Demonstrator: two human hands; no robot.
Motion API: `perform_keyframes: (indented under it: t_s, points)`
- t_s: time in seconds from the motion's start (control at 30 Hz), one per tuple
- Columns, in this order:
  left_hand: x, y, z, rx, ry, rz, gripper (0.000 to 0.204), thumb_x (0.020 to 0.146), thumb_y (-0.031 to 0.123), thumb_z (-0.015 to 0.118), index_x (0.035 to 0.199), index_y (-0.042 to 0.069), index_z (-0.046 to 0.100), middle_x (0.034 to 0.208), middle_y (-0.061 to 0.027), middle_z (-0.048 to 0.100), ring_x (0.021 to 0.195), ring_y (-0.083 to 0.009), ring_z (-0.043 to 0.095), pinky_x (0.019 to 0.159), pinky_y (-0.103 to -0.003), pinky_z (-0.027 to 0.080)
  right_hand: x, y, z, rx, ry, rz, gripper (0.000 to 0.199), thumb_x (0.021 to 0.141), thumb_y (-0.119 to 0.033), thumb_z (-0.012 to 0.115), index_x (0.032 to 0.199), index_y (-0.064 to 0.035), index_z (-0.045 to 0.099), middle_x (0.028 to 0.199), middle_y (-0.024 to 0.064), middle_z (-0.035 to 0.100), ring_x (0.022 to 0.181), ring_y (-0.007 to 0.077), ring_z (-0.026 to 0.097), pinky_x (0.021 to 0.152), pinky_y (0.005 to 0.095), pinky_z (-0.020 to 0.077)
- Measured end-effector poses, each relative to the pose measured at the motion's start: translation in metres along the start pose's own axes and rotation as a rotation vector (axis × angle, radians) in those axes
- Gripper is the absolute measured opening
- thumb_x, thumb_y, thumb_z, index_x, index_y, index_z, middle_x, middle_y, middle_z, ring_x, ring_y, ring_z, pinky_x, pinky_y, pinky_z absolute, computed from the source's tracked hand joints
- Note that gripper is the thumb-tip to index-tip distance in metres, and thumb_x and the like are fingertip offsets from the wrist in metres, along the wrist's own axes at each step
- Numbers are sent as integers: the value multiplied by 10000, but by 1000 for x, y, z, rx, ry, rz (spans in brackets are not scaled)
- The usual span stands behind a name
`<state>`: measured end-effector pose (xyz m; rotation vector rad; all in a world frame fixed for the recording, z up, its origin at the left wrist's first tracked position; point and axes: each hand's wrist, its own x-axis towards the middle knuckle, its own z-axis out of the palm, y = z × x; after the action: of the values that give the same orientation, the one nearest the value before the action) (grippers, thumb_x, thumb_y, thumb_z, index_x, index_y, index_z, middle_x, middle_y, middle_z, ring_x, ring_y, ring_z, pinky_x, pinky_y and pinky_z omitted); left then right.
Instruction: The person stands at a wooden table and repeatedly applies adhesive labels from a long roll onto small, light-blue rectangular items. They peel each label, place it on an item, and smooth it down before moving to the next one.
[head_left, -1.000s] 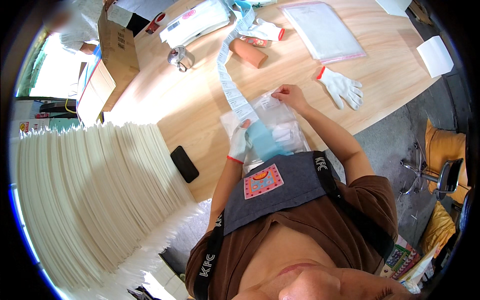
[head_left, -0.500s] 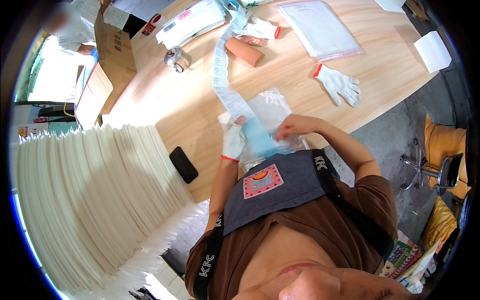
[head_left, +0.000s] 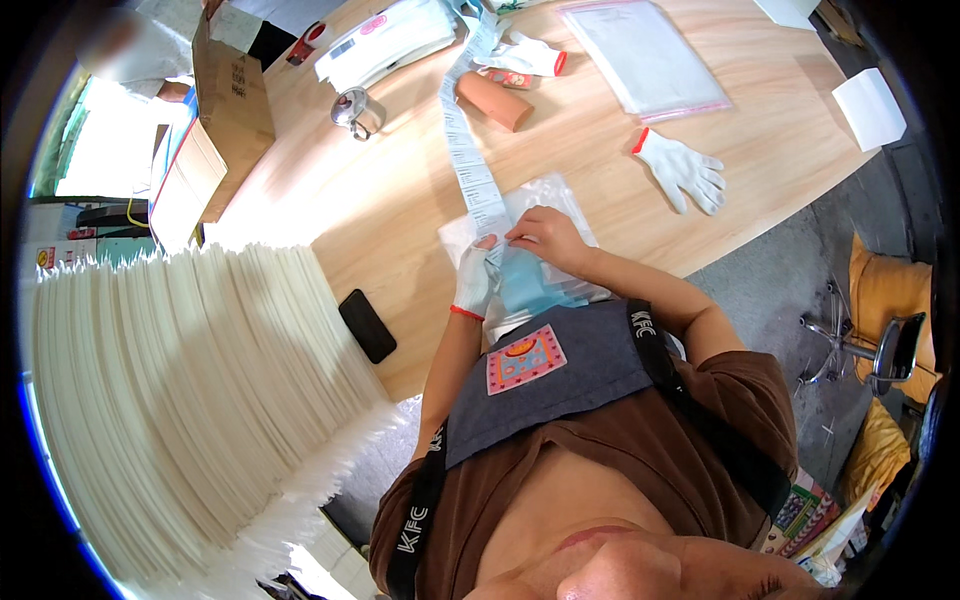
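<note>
A long strip of printed white labels (head_left: 467, 160) on pale blue backing runs down the table toward my body. Its bare blue backing (head_left: 525, 282) hangs over the clear plastic bags (head_left: 560, 198) stacked near the table's front edge. My left hand (head_left: 477, 280), in a white glove with a red cuff and a bare thumb tip, grips the strip's left edge. Opposite it, my bare right hand (head_left: 548, 238) pinches the strip at the edge where labels meet bare backing. Its fingertips nearly touch my left thumb; whether a label is lifting off is too small to tell.
A tall stack of white sheets (head_left: 200, 390) stands at left, beside a black phone (head_left: 367, 326). Farther off lie a metal cup (head_left: 352, 112), a brown roll (head_left: 494, 101), a white glove (head_left: 682, 170) and a packet of clear bags (head_left: 645, 55). Someone stands behind a cardboard box (head_left: 235, 120).
My right hand has moved up and left from beside the blue backing to the strip by my left thumb. The strip has shifted and straightened, and the backing's lower end is now crumpled.
</note>
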<state>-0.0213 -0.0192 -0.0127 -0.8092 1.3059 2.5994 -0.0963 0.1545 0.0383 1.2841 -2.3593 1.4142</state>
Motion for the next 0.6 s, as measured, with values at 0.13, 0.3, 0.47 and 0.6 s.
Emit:
perform_keyframes:
  t_s: [0.13, 0.3, 0.47, 0.6]
  points:
    - [11, -10, -3, 39, 47, 13, 144, 844, 178, 569, 894, 43, 581, 635, 26, 555, 448, -40, 455, 370, -178, 293, -4, -4, -4, -138, 23, -142, 107, 645, -140, 697, 739, -116, 653, 717, 28, 558, 681, 214, 545, 610, 298, 456]
    - [-3, 3, 20, -59, 61, -52, 179, 861, 163, 549, 962, 16, 561, 793, -45, 608, 606, -119, 571, 484, -226, 445, -3, -3, -17, 475, -202, 282, 59, 706, -150, 699, 743, -122, 664, 746, 1, 588, 672, 124, 544, 591, 230, 433]
    - [-8, 5, 17, -36, 24, -20, 223, 875, 164, 527, 1033, 6, 531, 918, -71, 603, 765, -142, 588, 588, -258, 485, 17, 41, -44, 736, -199, 869, 132, 733, -199, 699, 762, -71, 682, 706, -27, 610, 597, 70, 512, 535, 212, 398]
    - [-4, 2, 15, -30, 13, 10, 229, 878, 174, 525, 1035, 7, 531, 906, -68, 600, 741, -133, 579, 572, -251, 475, 16, 85, -41, 387, -164, 839, 174, 705, -209, 707, 779, -52, 695, 703, 34, 656, 609, 93, 571, 576, 247, 453]
